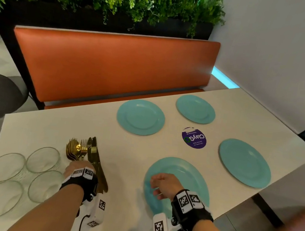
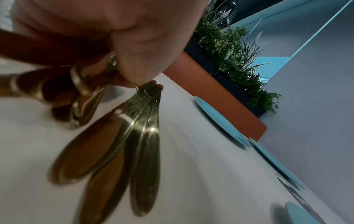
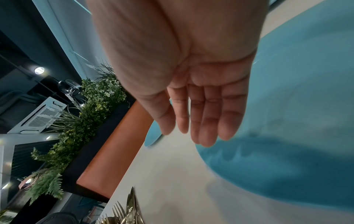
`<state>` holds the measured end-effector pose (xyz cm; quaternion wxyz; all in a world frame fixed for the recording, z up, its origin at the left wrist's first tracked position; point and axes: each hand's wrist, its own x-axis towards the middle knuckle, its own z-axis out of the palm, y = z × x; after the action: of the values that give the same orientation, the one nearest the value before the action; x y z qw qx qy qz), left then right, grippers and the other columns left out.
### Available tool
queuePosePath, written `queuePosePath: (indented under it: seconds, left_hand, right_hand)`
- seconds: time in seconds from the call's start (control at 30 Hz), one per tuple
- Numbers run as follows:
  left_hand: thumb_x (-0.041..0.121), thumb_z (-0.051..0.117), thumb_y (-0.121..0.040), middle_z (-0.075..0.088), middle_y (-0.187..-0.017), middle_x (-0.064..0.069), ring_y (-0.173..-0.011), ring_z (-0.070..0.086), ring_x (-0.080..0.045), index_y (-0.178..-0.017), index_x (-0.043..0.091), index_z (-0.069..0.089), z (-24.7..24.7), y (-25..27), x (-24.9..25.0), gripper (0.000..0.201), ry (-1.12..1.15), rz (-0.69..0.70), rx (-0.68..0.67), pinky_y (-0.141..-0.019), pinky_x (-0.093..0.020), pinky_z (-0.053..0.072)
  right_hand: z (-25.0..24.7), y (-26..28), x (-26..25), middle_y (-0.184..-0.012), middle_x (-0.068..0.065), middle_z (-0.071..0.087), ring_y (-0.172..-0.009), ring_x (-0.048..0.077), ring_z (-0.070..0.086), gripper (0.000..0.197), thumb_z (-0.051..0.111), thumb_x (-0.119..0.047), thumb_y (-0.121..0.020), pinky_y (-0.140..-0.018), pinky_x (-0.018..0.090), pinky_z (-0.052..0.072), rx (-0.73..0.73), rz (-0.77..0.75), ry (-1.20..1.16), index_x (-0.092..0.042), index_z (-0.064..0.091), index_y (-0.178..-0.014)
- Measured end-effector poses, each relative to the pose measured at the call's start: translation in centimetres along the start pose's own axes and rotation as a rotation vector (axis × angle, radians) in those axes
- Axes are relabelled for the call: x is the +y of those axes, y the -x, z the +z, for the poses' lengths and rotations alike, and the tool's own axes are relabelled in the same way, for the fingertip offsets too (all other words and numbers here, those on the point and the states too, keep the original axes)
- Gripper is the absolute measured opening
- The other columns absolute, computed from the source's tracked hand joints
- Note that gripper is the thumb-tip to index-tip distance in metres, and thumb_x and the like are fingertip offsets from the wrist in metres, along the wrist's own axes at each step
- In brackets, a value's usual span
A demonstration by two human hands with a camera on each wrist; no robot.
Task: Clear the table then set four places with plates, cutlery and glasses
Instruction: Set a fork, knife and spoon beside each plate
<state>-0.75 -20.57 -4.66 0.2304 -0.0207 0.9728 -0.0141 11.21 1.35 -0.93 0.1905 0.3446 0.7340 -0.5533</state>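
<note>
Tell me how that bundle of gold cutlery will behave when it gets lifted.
The gold cutlery looks like polished metal, so probably stiff and slippery. The left hand grips many loose pieces whose handles already fan apart in the left wrist view, so some may slide out or clatter.

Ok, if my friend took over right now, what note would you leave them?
Left hand grips the gold cutlery bundle on the table, beside the glasses.
Right hand is open and empty, over the nearest plate.
Done: four teal plates are laid out, including the far ones and the right one.
Left: share out the cutlery, then move the four glasses from the left corner to the plates.
</note>
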Motion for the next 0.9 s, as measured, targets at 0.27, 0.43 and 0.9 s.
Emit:
queuePosePath:
  seconds: [0.27, 0.43, 0.9]
  left_hand:
    - [0.019, 0.044, -0.093, 0.065, -0.114, -0.004, -0.105, 0.061, -0.018, -0.104, 0.015, 0.064, 0.1, 0.5, -0.2, 0.024, 0.251, 0.003, 0.008, -0.092, -0.027, 0.05]
    - [0.016, 0.036, -0.099, 0.049, -0.138, -0.011, -0.125, 0.049, -0.026, -0.135, 0.007, 0.041, -0.5, 0.7, 0.6, 0.038, 0.669, -0.156, 0.043, -0.095, -0.029, 0.041]
    - [0.016, 0.034, -0.099, 0.06, -0.081, -0.005, -0.067, 0.054, -0.016, -0.1, 0.006, 0.041, -3.5, 6.1, 4.4, 0.012, 1.199, 0.317, -0.094, -0.06, -0.028, 0.046]
  right_hand:
    - [0.1, 0.2, 0.1, -0.076, 0.002, 0.06, -0.058, 0.013, 0.055, 0.009, 0.058, -0.009, -0.089, -0.05, 0.019, 0.045, 0.006, -0.013, -0.032, -0.017, 0.058, -0.084]
    - [0.4, 0.5, 0.1, -0.078, 0.002, 0.061, -0.059, 0.013, 0.056, 0.013, 0.057, -0.008, -0.089, -0.051, 0.02, 0.046, -0.004, -0.026, -0.012, -0.019, 0.059, -0.081]
    - [2.1, 2.3, -3.0, -0.081, -0.002, 0.061, -0.059, 0.011, 0.055, 0.017, 0.054, -0.013, -0.091, -0.051, 0.018, 0.043, 0.002, -0.181, -0.015, -0.024, 0.06, -0.079]
